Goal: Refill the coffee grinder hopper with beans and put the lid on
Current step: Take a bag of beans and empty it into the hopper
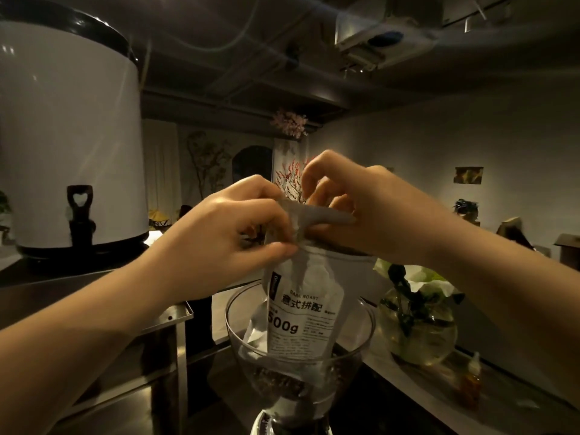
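I see both of my hands raised in front of me, working at the top of a white coffee bean bag. My left hand has its fingers curled and pinches the left side of the bag's crumpled top edge. My right hand has its fingers bent and grips the right side of the same edge, so the two hands are just beside each other across the bag's mouth. The bag hangs upright, its label reading "DARK ROAST" and "500g", and its lower end sits down inside the clear grinder hopper. The hopper stands near me at the bottom middle, its rim open, with dark coffee beans lying in its narrow lower part. I cannot tell whether the bag's mouth is open.

To the far left a large white beverage dispenser with a black tap stands on the steel surface. To the right of the hopper sits a round glass vase holding white flowers, and nearer, a small bottle.
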Tool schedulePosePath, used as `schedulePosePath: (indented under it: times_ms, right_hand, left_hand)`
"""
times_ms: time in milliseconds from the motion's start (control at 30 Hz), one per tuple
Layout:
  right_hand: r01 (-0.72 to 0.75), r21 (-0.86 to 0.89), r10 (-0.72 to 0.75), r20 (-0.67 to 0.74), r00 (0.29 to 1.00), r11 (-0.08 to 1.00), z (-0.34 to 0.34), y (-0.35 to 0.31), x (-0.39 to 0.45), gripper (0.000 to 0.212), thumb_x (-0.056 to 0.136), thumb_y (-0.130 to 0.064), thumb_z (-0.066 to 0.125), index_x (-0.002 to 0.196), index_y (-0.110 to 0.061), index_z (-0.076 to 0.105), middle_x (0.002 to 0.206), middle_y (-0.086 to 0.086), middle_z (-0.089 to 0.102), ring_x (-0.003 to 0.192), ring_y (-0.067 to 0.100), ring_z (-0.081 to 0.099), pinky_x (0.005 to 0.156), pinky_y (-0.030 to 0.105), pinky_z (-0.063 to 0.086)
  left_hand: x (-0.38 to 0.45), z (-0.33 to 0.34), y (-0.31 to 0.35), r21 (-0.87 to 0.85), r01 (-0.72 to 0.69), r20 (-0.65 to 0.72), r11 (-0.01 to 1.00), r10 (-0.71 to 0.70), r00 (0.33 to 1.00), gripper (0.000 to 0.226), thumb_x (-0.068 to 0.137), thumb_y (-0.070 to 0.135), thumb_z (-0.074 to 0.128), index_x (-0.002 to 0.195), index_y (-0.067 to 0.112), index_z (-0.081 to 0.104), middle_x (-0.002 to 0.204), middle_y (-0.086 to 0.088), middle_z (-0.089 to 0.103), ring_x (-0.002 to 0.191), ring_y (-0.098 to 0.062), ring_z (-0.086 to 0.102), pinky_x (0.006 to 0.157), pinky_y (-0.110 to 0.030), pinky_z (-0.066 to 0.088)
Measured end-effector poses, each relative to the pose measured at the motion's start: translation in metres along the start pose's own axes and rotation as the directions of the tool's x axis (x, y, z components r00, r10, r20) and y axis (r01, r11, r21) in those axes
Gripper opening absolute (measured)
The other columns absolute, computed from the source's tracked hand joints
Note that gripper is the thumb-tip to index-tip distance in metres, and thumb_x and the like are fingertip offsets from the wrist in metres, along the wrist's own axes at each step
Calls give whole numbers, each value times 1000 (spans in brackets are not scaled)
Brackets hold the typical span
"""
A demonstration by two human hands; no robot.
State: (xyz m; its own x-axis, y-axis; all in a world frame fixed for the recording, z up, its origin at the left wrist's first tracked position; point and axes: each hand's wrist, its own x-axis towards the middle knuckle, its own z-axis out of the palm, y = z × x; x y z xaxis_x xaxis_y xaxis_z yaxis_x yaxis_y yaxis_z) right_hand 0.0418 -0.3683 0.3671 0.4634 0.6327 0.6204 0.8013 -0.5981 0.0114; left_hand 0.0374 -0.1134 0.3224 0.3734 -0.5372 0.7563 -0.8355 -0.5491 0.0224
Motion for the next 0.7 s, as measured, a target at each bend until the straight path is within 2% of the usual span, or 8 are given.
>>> schedulePosePath:
  times_ms: [100,233,333,433,500,567,633,700]
  right_hand:
    - [49,-42,-48,30,998,998,-1,-5,0,30,89,-45,67,113,-41,50,95,-25,62,82,-10,65,75,9,55]
    - [46,-48,-44,47,998,998,0,-6,5,33,89,-46,70,116,-35,55,100,-16,71,84,-3,70,68,21,60]
    - [96,-117,-91,43,995,989,3,-1,6,34,94,-36,78,122,-23,62,101,-15,67,80,-6,63,66,15,50]
    - [84,-118,-80,39,996,989,1,6,6,29,93,-41,75,115,-29,60,92,-24,60,75,-11,59,64,11,45]
    - [96,-72,-94,33,995,993,0,6,7,23,92,-40,75,109,-34,60,90,-28,59,75,-12,61,64,11,45]
    - [160,-23,-159,47,986,987,0,5,8,10,94,-31,75,103,-30,70,93,-22,66,82,-6,66,69,18,52]
    - [228,-58,-222,87,971,972,-2,5,10,14,98,-23,73,106,-27,83,104,-10,74,91,3,71,76,26,58]
    - [265,-137,-249,122,961,955,-2,5,11,22,100,-20,73,117,-29,85,114,-5,75,96,8,71,78,25,58]
  left_hand:
    - [-1,-3,-1,115,-122,147,986,105,984,30,98,50,65,122,34,74,135,11,51,106,-11,64,84,-26,59]
    - [10,-12,6,358,-278,262,891,190,946,33,99,57,53,113,34,72,129,6,56,85,-8,59,68,-29,57]
    - [17,-18,6,463,-419,359,781,266,894,30,100,55,55,110,34,72,127,1,63,93,-15,68,76,-36,62]
    - [22,-24,4,489,-479,414,729,290,863,29,97,45,62,117,28,75,121,-6,67,94,-21,73,78,-43,66]
    - [23,-26,4,507,-487,419,711,290,860,32,102,45,54,117,26,74,119,-6,67,92,-22,73,78,-43,66]
    - [25,-28,6,541,-467,406,700,270,873,38,104,49,45,115,26,73,118,-2,65,92,-19,71,73,-43,66]
    - [27,-27,6,537,-359,327,764,203,923,37,99,56,44,105,29,70,115,7,60,83,-11,64,64,-40,64]
    - [27,-24,5,441,-165,243,882,60,968,29,95,61,50,90,35,61,114,18,53,79,-3,60,69,-36,61]
